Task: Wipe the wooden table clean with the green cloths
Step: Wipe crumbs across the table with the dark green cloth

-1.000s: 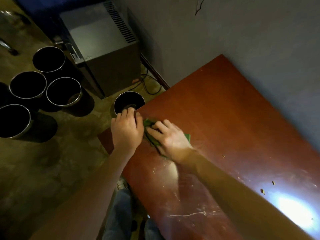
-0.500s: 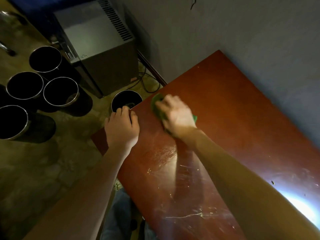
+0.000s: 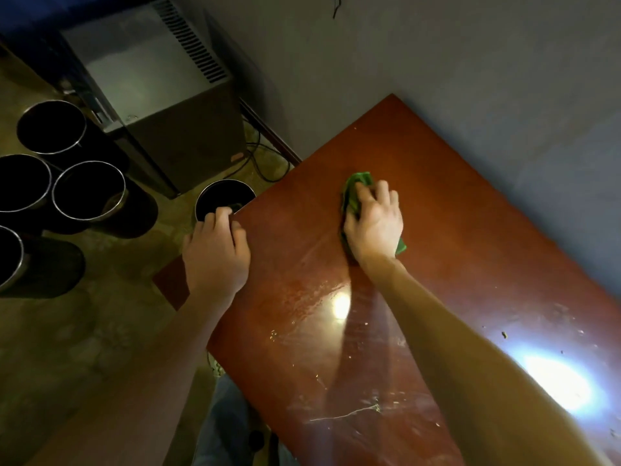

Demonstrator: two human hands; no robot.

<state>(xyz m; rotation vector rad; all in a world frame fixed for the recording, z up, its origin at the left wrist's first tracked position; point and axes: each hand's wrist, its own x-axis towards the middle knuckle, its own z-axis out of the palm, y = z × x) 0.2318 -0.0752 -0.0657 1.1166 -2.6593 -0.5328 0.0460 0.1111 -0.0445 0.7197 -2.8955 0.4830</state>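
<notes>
Head view: the right hand lies palm down on a crumpled green cloth, its fingers bent over the bunched fabric and pressing it onto the reddish-brown wooden table. The cloth sits on the far part of the tabletop, well in from the left edge, and one corner pokes out beside the wrist. The left hand is at the table's left edge, its fingers curled down over the edge in a grip. Pale smears, crumbs and bright reflections mark the near surface. On the floor to the left stand dark round metal pots with shiny rims, one just beyond the left hand's knuckles. A grey metal box with vent slots stands against the grey wall.
</notes>
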